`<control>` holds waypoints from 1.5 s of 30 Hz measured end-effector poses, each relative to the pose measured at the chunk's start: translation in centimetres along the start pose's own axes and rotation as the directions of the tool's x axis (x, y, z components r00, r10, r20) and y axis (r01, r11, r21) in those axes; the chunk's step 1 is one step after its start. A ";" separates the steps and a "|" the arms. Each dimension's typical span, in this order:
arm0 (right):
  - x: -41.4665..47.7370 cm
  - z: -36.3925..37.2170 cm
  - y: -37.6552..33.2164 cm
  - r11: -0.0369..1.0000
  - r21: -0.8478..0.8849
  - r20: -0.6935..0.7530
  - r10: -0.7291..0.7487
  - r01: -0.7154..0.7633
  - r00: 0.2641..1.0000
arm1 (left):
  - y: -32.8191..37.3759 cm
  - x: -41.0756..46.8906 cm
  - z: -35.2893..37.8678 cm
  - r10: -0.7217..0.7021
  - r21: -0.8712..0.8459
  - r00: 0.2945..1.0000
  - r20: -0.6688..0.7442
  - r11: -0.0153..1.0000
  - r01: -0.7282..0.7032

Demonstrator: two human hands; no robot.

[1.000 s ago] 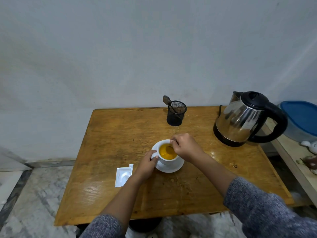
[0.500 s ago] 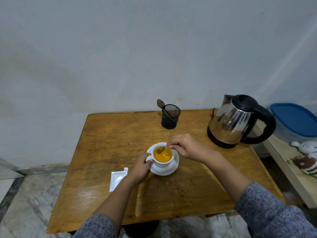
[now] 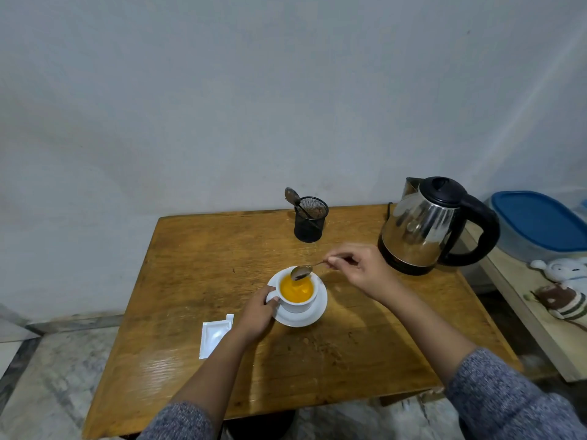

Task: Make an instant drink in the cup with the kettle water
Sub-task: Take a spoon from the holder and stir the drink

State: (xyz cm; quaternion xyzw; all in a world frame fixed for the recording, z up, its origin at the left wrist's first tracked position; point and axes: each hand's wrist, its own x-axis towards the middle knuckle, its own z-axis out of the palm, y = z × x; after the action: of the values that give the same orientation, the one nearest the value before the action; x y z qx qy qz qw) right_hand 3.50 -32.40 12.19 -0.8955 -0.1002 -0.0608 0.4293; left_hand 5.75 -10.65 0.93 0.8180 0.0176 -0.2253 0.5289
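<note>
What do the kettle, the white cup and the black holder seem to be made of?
The shiny silver kettle looks like polished steel: its body mirrors the room; the handle seems black plastic. The white cup of orange drink appears glazed ceramic, smooth and glossy. The black round holder looks like metal mesh, with see-through holes.

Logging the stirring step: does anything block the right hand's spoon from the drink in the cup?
Nothing visible does. The right hand's spoon hangs right over the cup's open top; the left hand grips only the handle, off to the side.
</note>
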 end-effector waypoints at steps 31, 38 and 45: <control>-7.0 8.2 10.0 0.766 -0.050 -0.161 0.627 -0.641 0.762 | -0.1 -0.2 1.3 0.019 0.050 0.990 -0.138 0.999 -0.012; -6.9 8.5 10.0 0.761 -0.173 -0.088 0.621 -0.625 0.779 | 0.0 -0.3 1.2 0.012 0.073 0.989 -0.148 0.997 -0.001; -6.8 8.4 10.1 0.735 -0.299 -0.023 0.632 -0.608 0.775 | 0.3 -0.4 1.4 0.066 0.159 0.987 -0.145 0.986 -0.043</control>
State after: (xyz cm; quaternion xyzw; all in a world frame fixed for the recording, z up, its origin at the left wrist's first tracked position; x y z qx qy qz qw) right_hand -0.59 -32.87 -2.07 -0.9320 0.1967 0.1077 0.2849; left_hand 4.98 -11.89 0.90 0.8717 0.0173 -0.1493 0.4665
